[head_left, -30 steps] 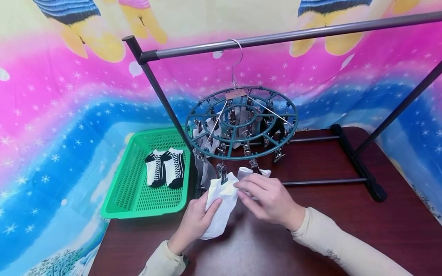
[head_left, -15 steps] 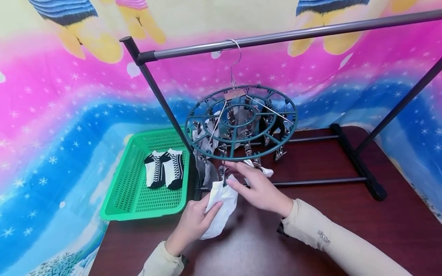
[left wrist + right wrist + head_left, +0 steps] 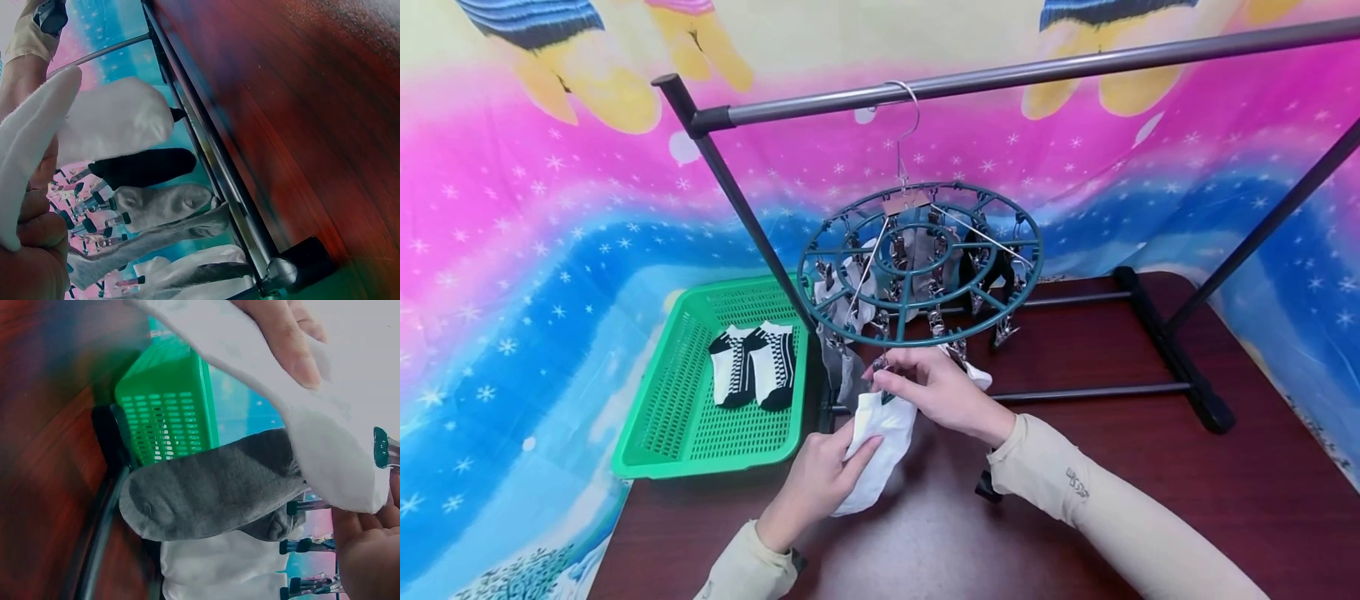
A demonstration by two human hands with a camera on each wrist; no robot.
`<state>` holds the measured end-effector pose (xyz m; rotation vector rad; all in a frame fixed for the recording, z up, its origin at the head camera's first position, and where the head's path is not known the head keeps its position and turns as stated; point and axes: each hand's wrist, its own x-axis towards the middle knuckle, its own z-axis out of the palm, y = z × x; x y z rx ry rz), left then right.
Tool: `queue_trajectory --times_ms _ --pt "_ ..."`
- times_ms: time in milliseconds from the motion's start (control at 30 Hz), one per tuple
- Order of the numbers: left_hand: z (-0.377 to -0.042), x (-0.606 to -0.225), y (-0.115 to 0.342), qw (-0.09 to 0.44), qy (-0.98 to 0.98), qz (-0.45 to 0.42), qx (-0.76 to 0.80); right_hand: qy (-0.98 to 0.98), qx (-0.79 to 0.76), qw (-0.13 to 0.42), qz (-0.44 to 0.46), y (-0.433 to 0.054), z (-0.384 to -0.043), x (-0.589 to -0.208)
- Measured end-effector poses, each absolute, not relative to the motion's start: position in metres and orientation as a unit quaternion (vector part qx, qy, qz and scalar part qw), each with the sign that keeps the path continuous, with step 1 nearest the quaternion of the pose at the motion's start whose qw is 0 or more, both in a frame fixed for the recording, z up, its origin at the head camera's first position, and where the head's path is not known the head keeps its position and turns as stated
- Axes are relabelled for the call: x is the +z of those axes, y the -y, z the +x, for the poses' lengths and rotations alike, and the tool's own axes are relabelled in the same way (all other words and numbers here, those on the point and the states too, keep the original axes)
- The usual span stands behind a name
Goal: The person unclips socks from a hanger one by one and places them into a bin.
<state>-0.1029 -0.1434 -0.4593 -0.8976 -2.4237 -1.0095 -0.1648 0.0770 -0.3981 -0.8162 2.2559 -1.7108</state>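
My left hand (image 3: pixel 823 477) grips a white sock (image 3: pixel 880 450) between thumb and fingers, below the front of a round green clip hanger (image 3: pixel 902 342). The sock's cuff is at a metal clip (image 3: pixel 382 448) hanging from that hanger. My right hand (image 3: pixel 943 393) pinches this clip from the right, its fingers partly covering it in the head view. Another white sock (image 3: pixel 979 377) hangs just behind the right hand, mostly hidden by it. A grey sock (image 3: pixel 212 494) hangs close by in the right wrist view.
The hanger hooks onto a dark metal rack bar (image 3: pixel 1000 77) with side posts and floor rails. Left of it, a green basket (image 3: pixel 638 429) holds a pair of black-and-white socks (image 3: pixel 772 367). Grey, white and black socks hang from other clips. All stands on a dark red table (image 3: pixel 1075 467).
My right hand has moved left and up from the sock's cuff to the clip and now pinches it. My left hand keeps holding the sock, almost unmoved.
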Motion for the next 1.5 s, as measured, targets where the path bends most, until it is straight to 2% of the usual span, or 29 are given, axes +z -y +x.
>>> queue_trajectory --times_ms 533,800,1100,1333,1500 --pt "-0.105 -0.458 0.151 0.169 0.869 -0.304 -0.352 -0.775 -0.578 0.060 -0.249 -0.075 -0.164 -0.399" --pt "-0.104 -0.461 0.151 0.153 0.871 -0.304 -0.355 -0.767 -0.596 0.066 -0.228 -0.075 -0.162 -0.403" --pt "-0.102 -0.462 0.152 0.127 0.879 -0.290 -0.355 -0.751 -0.610 0.018 -0.254 -0.073 -0.161 -0.405" --pt "-0.097 -0.463 0.156 0.129 0.889 -0.294 -0.326 -0.745 -0.628 0.036 -0.222 -0.071 -0.161 -0.405" --pt "-0.094 -0.458 0.164 0.124 0.894 -0.277 -0.330 -0.736 -0.636 0.021 -0.233 -0.071 -0.160 -0.404"
